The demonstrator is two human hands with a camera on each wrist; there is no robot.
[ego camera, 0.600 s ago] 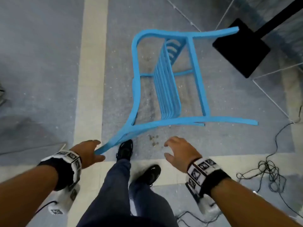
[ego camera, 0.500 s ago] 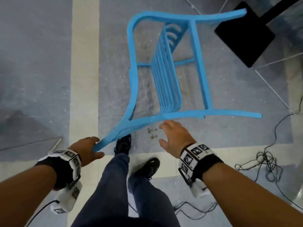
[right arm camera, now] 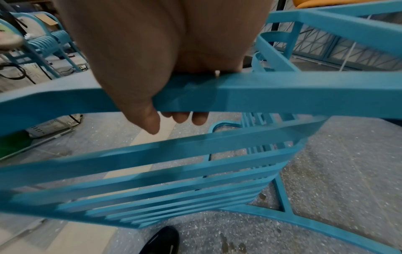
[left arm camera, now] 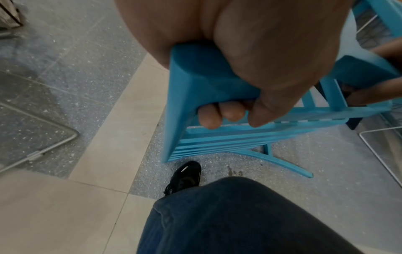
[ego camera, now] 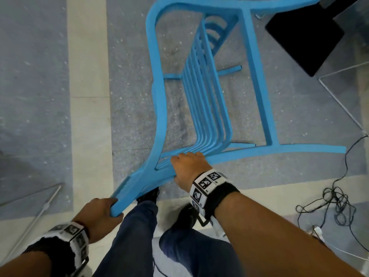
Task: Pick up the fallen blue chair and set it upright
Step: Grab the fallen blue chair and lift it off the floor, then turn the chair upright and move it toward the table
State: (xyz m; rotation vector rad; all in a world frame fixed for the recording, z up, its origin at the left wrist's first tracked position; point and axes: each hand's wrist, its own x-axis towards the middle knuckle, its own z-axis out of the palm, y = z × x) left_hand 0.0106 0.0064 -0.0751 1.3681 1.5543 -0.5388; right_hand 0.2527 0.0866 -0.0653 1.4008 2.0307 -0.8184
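With both fists wrapped on the slatted blue plastic chair, your left hand grips the top rail end, right hand the side bar; legs run away from your fingers — pivot 'em down.

This looks like a lab or recording space rather than a home: a speckled grey terrazzo floor crossed by pale beige bands, loose black cables tangled on it, a black square stand base, thin white metal frames, and more blue slatted chairs stacked in the background
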